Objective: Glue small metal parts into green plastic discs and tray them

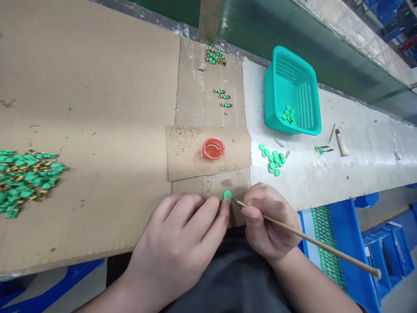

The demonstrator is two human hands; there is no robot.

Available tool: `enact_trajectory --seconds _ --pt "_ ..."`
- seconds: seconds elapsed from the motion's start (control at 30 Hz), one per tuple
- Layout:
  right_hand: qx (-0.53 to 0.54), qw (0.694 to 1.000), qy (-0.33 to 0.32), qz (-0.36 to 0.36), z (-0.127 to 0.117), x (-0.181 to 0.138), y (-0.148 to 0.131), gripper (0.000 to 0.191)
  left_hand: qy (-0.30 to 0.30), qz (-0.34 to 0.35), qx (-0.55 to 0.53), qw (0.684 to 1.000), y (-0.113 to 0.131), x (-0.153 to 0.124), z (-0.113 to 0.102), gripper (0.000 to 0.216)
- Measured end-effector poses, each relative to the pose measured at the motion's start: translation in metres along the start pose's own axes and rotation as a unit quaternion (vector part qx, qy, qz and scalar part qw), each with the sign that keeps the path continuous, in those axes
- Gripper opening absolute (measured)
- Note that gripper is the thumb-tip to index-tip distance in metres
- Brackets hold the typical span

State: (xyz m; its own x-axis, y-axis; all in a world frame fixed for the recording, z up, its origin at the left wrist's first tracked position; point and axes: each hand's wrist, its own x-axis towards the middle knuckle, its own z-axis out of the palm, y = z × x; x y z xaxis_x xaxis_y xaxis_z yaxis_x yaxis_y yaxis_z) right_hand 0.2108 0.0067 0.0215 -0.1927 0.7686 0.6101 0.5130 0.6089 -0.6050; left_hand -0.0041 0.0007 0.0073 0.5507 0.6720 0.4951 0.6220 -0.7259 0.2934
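Note:
My right hand [272, 217] pinches a thin wooden stick [321, 244] near its narrow end. The stick's tip points left, a little short of a small round green disc [227, 194]. At the disc's lower edge is the index fingertip of my left hand [185, 237]; its fingers are curled side by side, and the thumb is hidden beneath. Beyond both hands, a small red cup [213, 148] with liquid in it stands on a piece of cardboard [182, 167]. More loose green discs [276, 161] lie to the right of the cup.
A teal basket [269, 104] holds several green discs. Green, yellow and black figures form a heap [28, 180] at far left and a smaller pile [215, 55] at the back. Three figures [224, 97] lie apart. At right are a tube [342, 142] and a blue tray [350, 234].

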Motion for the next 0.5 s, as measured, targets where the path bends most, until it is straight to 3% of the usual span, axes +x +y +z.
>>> enact_trajectory --seconds 0.5 --pt "-0.002 1.0 -0.016 0.017 0.0002 0.0011 -0.0014 0.019 0.001 -0.004 -0.01 1.0 0.0011 -0.0025 0.0011 0.013"
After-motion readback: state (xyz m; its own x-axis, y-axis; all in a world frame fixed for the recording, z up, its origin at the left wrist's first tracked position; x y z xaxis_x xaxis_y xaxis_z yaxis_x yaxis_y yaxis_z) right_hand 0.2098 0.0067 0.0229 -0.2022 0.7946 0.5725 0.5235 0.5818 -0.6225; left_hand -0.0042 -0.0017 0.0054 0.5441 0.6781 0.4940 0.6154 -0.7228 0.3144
